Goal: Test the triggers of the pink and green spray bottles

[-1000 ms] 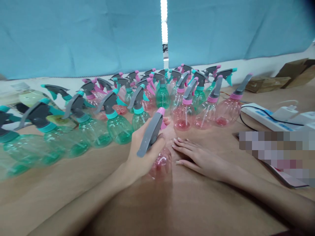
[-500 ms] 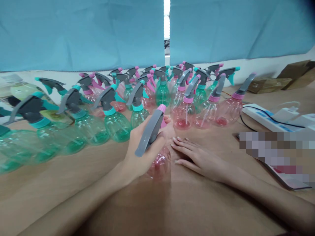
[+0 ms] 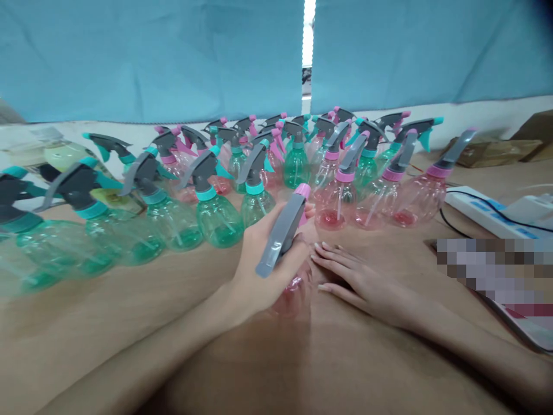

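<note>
My left hand [image 3: 259, 265] is wrapped round the neck of a pink spray bottle [image 3: 294, 288] standing on the brown table [image 3: 129, 311]. Its grey trigger head [image 3: 280, 236] with a pink nozzle sticks up above my fingers. My right hand [image 3: 358, 276] lies flat on the table just right of the bottle, fingers stretched out and together, holding nothing. Behind both hands stand rows of spray bottles: green ones [image 3: 216, 216] to the left, pink ones [image 3: 334, 202] to the right.
A white power strip [image 3: 479, 210] with a black cable lies at the right. Cardboard pieces [image 3: 488, 153] sit at the back right. A blue curtain [image 3: 151, 57] hangs behind the table. A blurred patch [image 3: 492, 268] covers something at the right edge.
The camera has swung slightly left, so everything sits a little further right in view. Both hands and the held bottle keep the same pose.
</note>
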`<state>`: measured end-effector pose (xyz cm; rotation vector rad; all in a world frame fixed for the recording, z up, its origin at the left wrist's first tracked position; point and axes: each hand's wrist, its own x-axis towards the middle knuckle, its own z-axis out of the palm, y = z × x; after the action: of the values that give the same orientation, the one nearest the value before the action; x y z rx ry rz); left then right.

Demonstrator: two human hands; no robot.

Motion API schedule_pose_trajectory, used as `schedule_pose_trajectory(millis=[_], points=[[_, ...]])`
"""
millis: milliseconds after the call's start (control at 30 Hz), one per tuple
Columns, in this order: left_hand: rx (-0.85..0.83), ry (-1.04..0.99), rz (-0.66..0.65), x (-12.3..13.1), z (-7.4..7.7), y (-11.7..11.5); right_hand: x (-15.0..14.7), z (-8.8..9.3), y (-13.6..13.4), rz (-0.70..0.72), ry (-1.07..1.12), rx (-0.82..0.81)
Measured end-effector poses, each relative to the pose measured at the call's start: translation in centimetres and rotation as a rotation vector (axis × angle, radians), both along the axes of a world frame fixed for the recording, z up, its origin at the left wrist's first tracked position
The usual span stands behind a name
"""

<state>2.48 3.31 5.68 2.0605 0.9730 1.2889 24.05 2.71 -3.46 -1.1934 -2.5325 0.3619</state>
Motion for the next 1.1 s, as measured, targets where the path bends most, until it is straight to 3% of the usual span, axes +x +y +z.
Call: schedule_pose_trajectory(millis=[267, 533, 1100], points=[[0.070, 0.057, 0.059, -0.19, -0.29, 0.16, -0.14, 0.44, 0.02, 0.006, -0.011, -0.001], [-0.031, 0.002, 0.011, 0.01, 0.10, 0.03, -0.12, 0.41, 0.03, 0.002, 0.008, 0.003], [-0.035, 0.010, 0.005, -0.02, 0.04, 0.00, -0.05, 0.47, -0.04, 0.002, 0.013, 0.000]])
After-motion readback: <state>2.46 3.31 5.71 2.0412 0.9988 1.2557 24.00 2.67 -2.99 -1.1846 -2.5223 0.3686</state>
